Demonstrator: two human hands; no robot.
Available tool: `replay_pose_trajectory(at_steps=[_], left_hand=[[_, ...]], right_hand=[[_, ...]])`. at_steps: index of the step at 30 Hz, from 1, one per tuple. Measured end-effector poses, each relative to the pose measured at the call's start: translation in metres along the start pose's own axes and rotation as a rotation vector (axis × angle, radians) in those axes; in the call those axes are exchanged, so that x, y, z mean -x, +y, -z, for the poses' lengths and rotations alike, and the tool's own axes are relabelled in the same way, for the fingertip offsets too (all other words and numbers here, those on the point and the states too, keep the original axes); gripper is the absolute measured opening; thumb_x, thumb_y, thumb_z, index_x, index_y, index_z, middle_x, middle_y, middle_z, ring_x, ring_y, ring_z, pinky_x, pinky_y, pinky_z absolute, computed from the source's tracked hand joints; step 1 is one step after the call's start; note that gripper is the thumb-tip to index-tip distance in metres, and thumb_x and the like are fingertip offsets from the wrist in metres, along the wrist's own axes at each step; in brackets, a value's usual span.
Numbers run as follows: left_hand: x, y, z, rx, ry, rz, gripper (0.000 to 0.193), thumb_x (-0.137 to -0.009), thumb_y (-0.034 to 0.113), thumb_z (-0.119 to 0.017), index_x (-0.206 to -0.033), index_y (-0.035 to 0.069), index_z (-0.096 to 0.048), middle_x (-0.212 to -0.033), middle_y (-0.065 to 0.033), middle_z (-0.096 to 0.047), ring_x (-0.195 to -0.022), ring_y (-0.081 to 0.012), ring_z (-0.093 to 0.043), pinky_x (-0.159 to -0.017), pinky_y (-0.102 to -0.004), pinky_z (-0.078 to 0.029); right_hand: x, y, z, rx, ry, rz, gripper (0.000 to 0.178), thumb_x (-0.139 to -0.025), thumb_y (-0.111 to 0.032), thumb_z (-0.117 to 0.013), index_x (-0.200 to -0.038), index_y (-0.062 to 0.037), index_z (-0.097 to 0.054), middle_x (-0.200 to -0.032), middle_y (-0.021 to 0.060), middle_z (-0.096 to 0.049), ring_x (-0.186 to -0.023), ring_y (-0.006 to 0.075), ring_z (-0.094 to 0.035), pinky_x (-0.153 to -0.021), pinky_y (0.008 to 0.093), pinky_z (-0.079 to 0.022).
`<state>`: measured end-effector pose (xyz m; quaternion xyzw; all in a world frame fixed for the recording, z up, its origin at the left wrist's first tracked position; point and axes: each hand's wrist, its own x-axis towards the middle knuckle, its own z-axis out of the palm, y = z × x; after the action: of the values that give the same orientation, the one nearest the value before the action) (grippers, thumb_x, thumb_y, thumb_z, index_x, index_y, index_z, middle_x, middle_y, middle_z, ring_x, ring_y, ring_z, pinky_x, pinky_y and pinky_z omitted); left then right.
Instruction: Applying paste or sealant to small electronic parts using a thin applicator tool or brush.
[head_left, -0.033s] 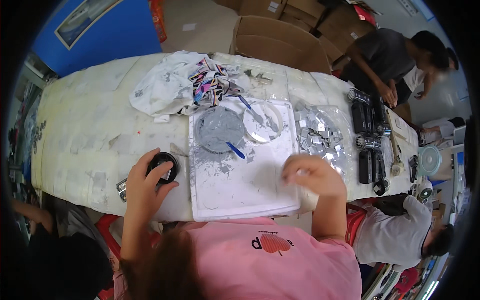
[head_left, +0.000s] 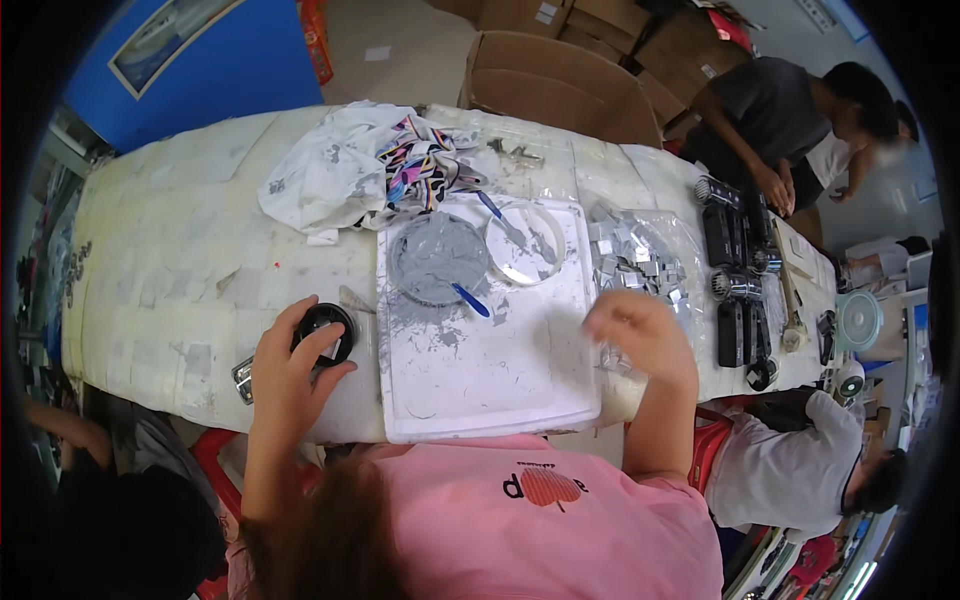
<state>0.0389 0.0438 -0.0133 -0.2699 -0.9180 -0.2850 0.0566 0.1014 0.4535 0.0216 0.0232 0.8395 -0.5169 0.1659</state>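
Observation:
My left hand is closed around a black round ring-shaped part on the table, left of the white tray. My right hand hovers over the tray's right edge, beside a clear bag with several small silver metal pieces. Its fingers are bent and smeared by motion; whether they hold anything is unclear. On the tray sits a round dish of grey paste, with a blue-handled tool at its rim. A pale round lid or dish smeared with grey lies alongside, with another blue-handled tool.
A shiny metal-and-black object lies beside my left wrist. White and patterned cloths are heaped behind the tray. Several black devices line the table's right side. People stand or sit to the right, with a person at lower left; cardboard boxes stand behind.
My right hand has shifted slightly right and away from me, toward the bag of metal pieces. My left hand and the black part have barely moved.

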Motion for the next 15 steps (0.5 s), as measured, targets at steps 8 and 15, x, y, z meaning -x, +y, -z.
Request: replay_pose_trajectory(at_steps=[8,15], left_hand=[[-0.006,0.004,-0.002,-0.061,0.032,0.021,0.038,-0.068,0.013,-0.08,-0.103,0.017,-0.068,-0.132,-0.0158,-0.053,-0.108,-0.0361,-0.055,-0.088,-0.0427,-0.046],[-0.006,0.004,0.004,0.132,0.072,0.025,0.036,-0.076,0.013,-0.076,-0.108,0.011,-0.061,-0.128,-0.0157,-0.052,-0.105,-0.0353,-0.056,-0.084,-0.0423,-0.046]], right_hand=[[-0.043,0.033,0.006,0.712,0.585,-0.135,0.021,-0.083,-0.013,-0.067,-0.098,0.0012,-0.065,-0.097,0.0221,-0.062,-0.089,0.0418,-0.06,-0.079,0.0455,-0.048],[-0.027,0.024,0.008,0.742,0.645,-0.093,0.012,-0.079,-0.007,-0.068,-0.086,0.0025,-0.065,-0.093,0.0199,-0.06,-0.085,0.0387,-0.059,-0.074,0.0436,-0.046]])
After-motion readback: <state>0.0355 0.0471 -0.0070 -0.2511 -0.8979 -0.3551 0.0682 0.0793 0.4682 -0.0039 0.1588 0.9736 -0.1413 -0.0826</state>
